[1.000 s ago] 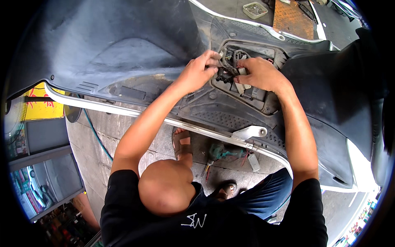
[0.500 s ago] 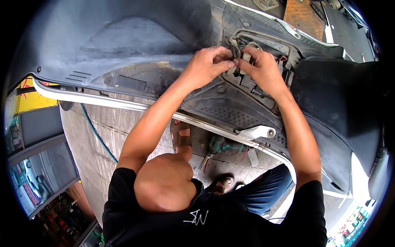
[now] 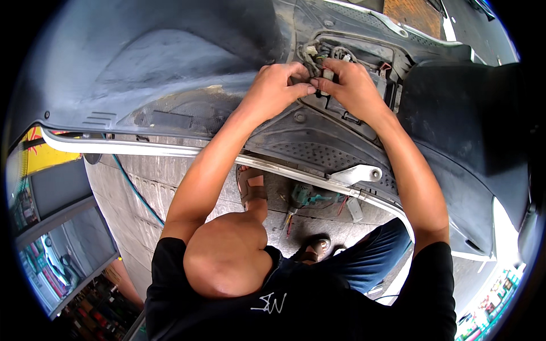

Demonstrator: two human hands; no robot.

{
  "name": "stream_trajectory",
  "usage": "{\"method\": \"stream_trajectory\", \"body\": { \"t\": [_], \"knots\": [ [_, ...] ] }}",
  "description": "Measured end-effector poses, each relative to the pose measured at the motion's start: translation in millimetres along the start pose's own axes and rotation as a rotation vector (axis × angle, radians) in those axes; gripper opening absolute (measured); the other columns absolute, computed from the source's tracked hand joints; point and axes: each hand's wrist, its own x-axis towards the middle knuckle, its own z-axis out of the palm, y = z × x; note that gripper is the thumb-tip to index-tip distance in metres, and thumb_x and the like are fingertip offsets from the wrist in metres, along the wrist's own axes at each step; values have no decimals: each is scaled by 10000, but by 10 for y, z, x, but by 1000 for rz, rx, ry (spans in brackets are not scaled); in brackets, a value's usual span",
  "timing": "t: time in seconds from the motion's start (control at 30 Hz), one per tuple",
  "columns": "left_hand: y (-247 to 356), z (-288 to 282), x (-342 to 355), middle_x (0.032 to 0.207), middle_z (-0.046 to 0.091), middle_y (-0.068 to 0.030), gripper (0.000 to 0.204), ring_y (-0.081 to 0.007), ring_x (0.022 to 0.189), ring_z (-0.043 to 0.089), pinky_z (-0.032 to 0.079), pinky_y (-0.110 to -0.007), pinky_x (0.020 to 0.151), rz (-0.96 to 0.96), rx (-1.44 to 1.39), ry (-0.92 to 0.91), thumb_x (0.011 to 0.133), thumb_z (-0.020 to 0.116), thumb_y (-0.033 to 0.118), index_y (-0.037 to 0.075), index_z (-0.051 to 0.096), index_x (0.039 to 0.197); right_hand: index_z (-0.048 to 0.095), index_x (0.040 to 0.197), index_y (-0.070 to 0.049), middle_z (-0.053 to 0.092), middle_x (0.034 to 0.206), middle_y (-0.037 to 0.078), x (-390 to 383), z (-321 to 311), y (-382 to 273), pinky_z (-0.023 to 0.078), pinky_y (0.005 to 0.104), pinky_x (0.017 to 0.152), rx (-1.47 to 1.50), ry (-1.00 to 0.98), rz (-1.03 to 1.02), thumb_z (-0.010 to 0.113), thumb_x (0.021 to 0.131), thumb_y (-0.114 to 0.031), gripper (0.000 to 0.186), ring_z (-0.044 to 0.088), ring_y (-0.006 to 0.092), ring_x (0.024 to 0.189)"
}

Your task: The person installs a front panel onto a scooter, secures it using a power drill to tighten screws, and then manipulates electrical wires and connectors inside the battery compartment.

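Both hands work at the open compartment (image 3: 369,53) in the dark floorboard (image 3: 310,149) of a scooter. My left hand (image 3: 272,94) comes in from the left, its thumb and fingers closed on the dark wiring (image 3: 309,51) at the compartment's near-left corner. Facing it, my right hand (image 3: 356,91) pinches a pale grey connector (image 3: 328,74) among the wires. The thumbs nearly meet, and the fingers partly cover what lies between them. More cables and a dark box sit deeper in the opening, partly hidden by the right hand.
A white side rail (image 3: 284,164) with a silver bracket (image 3: 359,174) runs along the floorboard's near edge. Below it a teal power drill (image 3: 304,196) lies on the paving by my sandalled feet. The black seat (image 3: 455,108) rises at the right; a teal hose (image 3: 136,190) crosses the ground left.
The view has shifted slightly, so the compartment and hands sit a little further left. Both hands stay at the wiring, with only small finger movements.
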Motion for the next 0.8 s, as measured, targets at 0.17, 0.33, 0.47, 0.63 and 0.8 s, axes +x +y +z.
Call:
{"method": "stream_trajectory", "body": {
  "t": [0.17, 0.33, 0.47, 0.63, 0.8],
  "knots": [
    [-69, 47, 42, 660, 619, -65, 262, -108, 601, 555, 458, -290, 578, 21, 12, 19, 792, 760, 186, -24, 659, 911, 637, 1029, 29, 648, 847, 247, 46, 96, 202, 482, 449, 716, 26, 66, -153, 697, 845, -241, 332, 622, 421, 832],
    [-90, -6, 27, 643, 602, -52, 248, -103, 593, 540, 445, -277, 569, 13, 21, -16, 809, 744, 181, -24, 652, 916, 623, 1090, 29, 651, 778, 197, 23, -120, 133, 482, 393, 687, 156, -143, -60, 678, 874, -241, 350, 639, 324, 727],
    [-32, -48, -5, 619, 576, -51, 212, -107, 573, 508, 418, -286, 552, -22, 53, -26, 814, 725, 164, -12, 653, 908, 627, 1083, 10, 644, 779, 169, 9, -149, 144, 476, 375, 665, 139, -154, -57, 691, 847, -188, 315, 625, 292, 687],
    [9, -37, -11, 607, 553, -70, 186, -123, 569, 488, 404, -307, 550, 20, 118, 8, 810, 713, 144, -3, 650, 905, 601, 990, 49, 625, 799, 189, 3, -153, 152, 470, 373, 648, -28, -11, -209, 703, 817, -84, 241, 602, 292, 674],
    [23, -54, -9, 674, 585, -94, 192, -145, 610, 520, 426, -313, 590, -8, 109, -13, 802, 709, 132, -14, 641, 906, 618, 983, 5, 648, 787, 187, 15, -162, 98, 494, 411, 689, -7, -87, -144, 697, 793, -96, 230, 636, 348, 750]
  ]
}}
